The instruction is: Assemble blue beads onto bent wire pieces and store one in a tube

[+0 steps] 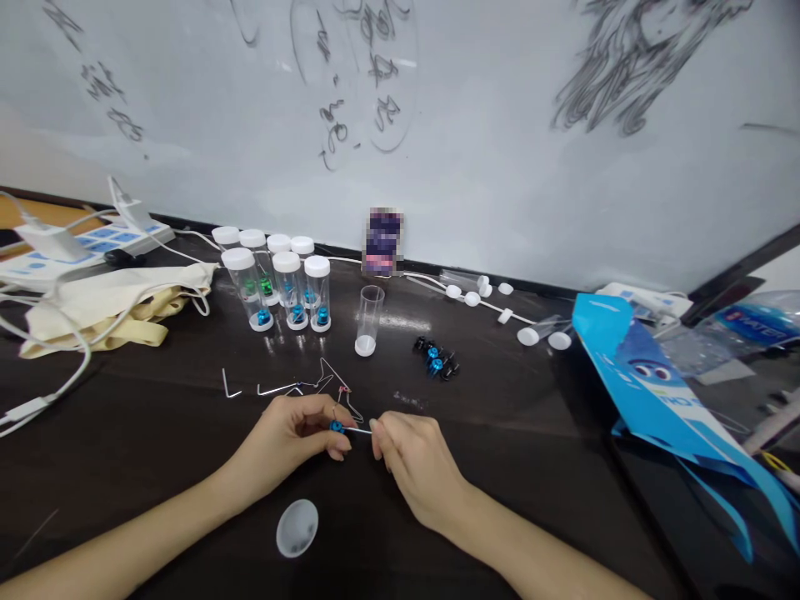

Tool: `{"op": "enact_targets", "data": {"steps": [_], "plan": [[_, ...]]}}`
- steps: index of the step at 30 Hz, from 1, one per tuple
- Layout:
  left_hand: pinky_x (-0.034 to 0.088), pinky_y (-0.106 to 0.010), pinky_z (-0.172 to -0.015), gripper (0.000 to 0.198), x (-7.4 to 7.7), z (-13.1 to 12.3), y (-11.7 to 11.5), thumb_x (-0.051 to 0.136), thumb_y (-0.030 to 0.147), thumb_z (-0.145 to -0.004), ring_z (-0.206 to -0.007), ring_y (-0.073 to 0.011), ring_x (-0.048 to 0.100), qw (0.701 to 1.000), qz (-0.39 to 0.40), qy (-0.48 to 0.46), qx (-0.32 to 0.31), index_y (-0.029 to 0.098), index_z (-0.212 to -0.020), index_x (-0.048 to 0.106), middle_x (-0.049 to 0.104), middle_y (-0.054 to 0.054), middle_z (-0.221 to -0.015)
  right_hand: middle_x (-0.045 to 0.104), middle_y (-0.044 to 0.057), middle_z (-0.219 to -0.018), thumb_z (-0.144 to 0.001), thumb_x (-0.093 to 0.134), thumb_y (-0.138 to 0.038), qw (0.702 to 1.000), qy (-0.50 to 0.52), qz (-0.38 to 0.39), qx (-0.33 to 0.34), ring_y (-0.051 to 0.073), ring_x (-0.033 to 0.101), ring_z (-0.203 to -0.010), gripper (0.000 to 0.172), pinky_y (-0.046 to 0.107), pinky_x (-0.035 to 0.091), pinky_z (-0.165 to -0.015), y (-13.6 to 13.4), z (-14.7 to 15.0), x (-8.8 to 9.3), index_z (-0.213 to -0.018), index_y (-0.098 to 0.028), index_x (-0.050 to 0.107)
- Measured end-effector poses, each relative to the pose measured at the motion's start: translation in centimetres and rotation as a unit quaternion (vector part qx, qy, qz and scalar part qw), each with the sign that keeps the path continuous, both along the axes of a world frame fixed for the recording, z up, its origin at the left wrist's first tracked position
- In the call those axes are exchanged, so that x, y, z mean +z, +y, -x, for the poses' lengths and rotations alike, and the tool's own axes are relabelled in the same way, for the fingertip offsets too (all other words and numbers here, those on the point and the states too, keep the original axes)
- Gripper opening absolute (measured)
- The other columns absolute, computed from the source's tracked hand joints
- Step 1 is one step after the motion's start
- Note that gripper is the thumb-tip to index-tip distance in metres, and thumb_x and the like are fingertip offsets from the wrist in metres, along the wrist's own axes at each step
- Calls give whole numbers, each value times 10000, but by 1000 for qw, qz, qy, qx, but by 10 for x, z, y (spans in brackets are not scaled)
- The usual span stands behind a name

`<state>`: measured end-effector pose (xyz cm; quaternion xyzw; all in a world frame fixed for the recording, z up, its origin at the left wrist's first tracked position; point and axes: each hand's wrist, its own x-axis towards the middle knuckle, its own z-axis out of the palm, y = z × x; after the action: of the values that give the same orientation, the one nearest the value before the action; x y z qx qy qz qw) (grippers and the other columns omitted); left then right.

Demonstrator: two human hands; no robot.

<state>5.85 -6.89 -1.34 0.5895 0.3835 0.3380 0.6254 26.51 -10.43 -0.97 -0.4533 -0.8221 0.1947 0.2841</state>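
My left hand (293, 433) pinches a small blue metal part (337, 426) between thumb and fingers. In my right hand (416, 454) is a thin metal rod (358, 430), which looks like a hex key; its tip meets the blue part, though how far it goes in cannot be made out. Just beyond my left fingers lie thin bent wires (323, 382) and an L-shaped hex key (273, 390), with another hex key (228, 387) further left. Nearer to me sits a shallow white cup (297, 527) with tiny dark bits inside.
Several capped clear tubes (287, 287) holding blue or green parts stand at the back left. An uncapped tube (371, 317) stands beside blue and black parts (436, 360). White caps (472, 298), a blue bag (650, 375), cloth (118, 300) and cables (81, 350) surround them.
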Motion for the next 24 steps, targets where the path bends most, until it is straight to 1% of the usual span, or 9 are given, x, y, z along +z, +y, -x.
{"op": "enact_targets", "data": {"steps": [3,7,9,11,13,16,18,21,24], "plan": [[574,-256,-570,117,3,-1,1,727,240,-770,-574,-138,663,1000,0,14,0,142,-834,717,688,-17,-713,498,-23,-638,-1012,352,-219,1000,3,-16,-17,111,485,-584,334,236,325,-609,0,2,1,-698,-185,463],[522,-216,-415,154,5,3,8,722,286,-766,-491,-83,592,999,-38,18,21,133,-750,712,605,-31,-885,409,-32,-592,-991,365,-194,997,-9,-47,-60,108,394,-533,351,258,269,-568,1,3,1,-640,-198,355],[500,-193,-412,115,5,6,10,724,252,-755,-519,-78,571,998,-52,41,5,145,-791,747,593,-27,-868,412,-31,-593,-976,375,-178,997,-24,-59,-33,110,389,-535,340,263,264,-568,1,3,0,-638,-199,349],[505,-199,-434,104,3,8,11,734,213,-727,-542,-88,574,996,-57,64,-27,156,-807,768,620,-34,-867,452,-23,-607,-956,395,-172,995,-53,-76,27,117,414,-557,312,264,279,-582,1,3,0,-645,-197,380],[505,-212,-454,130,0,9,10,740,196,-710,-556,-105,581,993,-68,90,-36,160,-829,779,645,-37,-843,496,-14,-622,-934,422,-176,988,-94,-97,81,128,442,-578,275,268,302,-604,0,3,-1,-660,-195,426],[508,-239,-506,175,0,8,10,774,195,-669,-577,-129,597,990,-68,117,-32,152,-839,773,669,-35,-800,542,-3,-649,-914,450,-180,978,-149,-109,101,142,469,-596,223,279,322,-623,-3,5,-2,-693,-193,483],[501,-236,-543,244,4,8,11,802,189,-633,-656,-154,618,987,-84,134,-31,168,-873,766,687,-32,-816,564,4,-670,-912,469,-200,976,-163,-105,97,150,489,-616,206,285,325,-625,-5,5,-2,-709,-192,504],[491,-231,-571,365,18,10,13,815,189,-617,-699,-153,626,981,-115,155,-33,208,-974,744,700,-34,-952,576,8,-673,-924,504,-285,979,-156,-102,86,160,500,-626,240,290,319,-612,-7,5,0,-705,-189,515],[493,-236,-584,379,37,26,12,779,247,-684,-711,-159,635,972,-148,185,0,231,-1057,713,692,-34,-994,565,12,-647,-960,459,-320,982,-123,-122,81,158,482,-600,312,290,304,-593,-7,4,1,-683,-184,504]]}}
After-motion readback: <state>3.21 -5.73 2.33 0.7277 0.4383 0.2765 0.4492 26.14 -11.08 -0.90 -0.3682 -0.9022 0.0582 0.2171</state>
